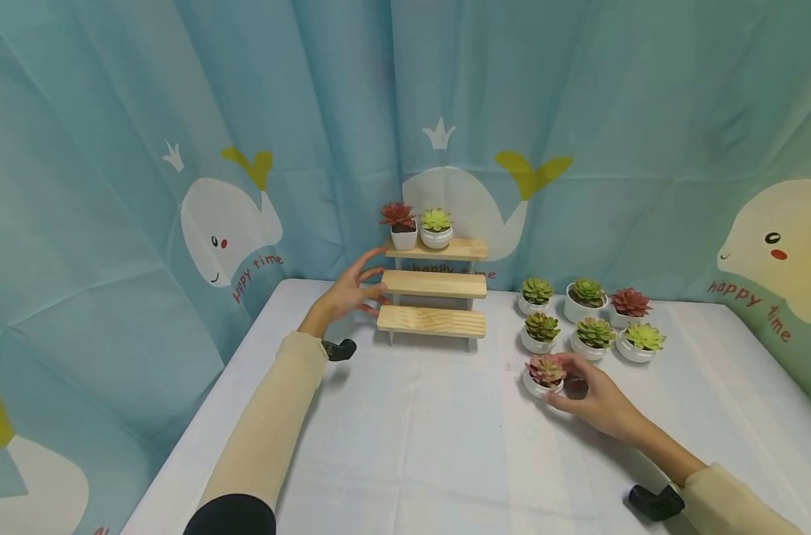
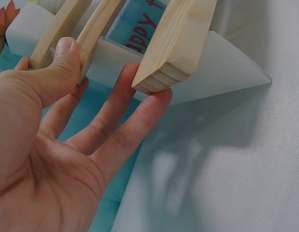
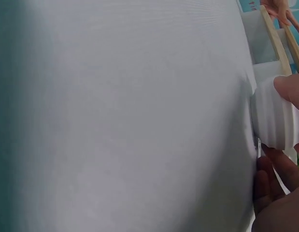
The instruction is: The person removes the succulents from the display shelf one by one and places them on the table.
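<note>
My left hand (image 1: 349,293) is at the left side of a three-step wooden display stand (image 1: 435,283), fingers spread. In the left wrist view its thumb lies against the end of the middle board and two fingertips touch the end of the lowest board (image 2: 173,53). My right hand (image 1: 595,395) pinches a pink potted succulent (image 1: 545,369) by its white pot, thumb at the near side. The ribbed white pot (image 3: 274,113) shows between the fingers in the right wrist view, low over the white cloth.
On the top step stand a red succulent (image 1: 400,224) in a square pot and a light green succulent (image 1: 436,227) in a round one. Several green and red potted succulents (image 1: 592,336) stand grouped behind my right hand. A whale-print curtain (image 1: 351,96) hangs behind the white table (image 1: 405,446).
</note>
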A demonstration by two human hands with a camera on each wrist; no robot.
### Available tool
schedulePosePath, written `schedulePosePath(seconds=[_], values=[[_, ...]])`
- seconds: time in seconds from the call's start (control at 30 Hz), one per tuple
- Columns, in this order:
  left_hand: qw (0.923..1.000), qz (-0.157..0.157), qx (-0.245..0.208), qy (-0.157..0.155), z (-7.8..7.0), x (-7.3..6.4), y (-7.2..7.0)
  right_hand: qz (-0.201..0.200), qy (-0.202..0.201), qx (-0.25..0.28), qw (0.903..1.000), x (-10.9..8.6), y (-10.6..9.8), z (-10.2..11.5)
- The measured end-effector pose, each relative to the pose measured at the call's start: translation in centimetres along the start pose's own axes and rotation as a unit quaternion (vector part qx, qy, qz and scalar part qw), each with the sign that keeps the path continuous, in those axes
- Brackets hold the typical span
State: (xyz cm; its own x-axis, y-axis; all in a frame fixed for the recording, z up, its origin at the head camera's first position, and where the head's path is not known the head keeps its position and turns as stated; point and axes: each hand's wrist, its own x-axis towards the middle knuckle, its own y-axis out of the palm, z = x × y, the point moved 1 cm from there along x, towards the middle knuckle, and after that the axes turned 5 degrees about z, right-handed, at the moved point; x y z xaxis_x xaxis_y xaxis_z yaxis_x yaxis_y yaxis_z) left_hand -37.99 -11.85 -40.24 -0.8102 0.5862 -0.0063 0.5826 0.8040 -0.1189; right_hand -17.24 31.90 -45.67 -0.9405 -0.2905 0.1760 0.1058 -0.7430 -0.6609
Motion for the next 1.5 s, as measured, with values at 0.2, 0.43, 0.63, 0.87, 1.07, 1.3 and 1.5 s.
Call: schedulePosePath(seconds=[0.2,0.43,0.63,0.87,1.07,1.3,1.5], values=[[1.0000,0.007,0.003,-0.002,0.1,-0.1,0.0,0.014,-0.035,-0.002,0.9993,0.2,-0.6,0.5],[0.9999,0.015,0.006,0.002,-0.1,0.0,-0.1,0.015,-0.041,-0.038,0.9983,0.4,-2.0,1.7],[0.9999,0.015,0.006,0.002,-0.1,-0.1,-0.2,0.025,-0.069,-0.063,0.9953,0.7,-3.5,2.7],[0.9999,0.015,0.000,0.000,0.0,-0.3,0.0,0.037,-0.083,-0.086,0.9921,1.6,-5.2,4.4],[0.9999,0.013,0.004,0.002,-0.1,-0.3,0.0,0.035,-0.081,-0.091,0.9920,2.7,-6.7,5.7],[0.9999,0.011,0.005,-0.007,0.0,-0.4,0.0,0.021,-0.096,-0.089,0.9911,4.0,-8.3,7.2],[0.9999,0.012,0.008,-0.001,0.0,-0.2,-0.1,0.006,-0.110,-0.085,0.9902,5.4,-9.6,8.5]])
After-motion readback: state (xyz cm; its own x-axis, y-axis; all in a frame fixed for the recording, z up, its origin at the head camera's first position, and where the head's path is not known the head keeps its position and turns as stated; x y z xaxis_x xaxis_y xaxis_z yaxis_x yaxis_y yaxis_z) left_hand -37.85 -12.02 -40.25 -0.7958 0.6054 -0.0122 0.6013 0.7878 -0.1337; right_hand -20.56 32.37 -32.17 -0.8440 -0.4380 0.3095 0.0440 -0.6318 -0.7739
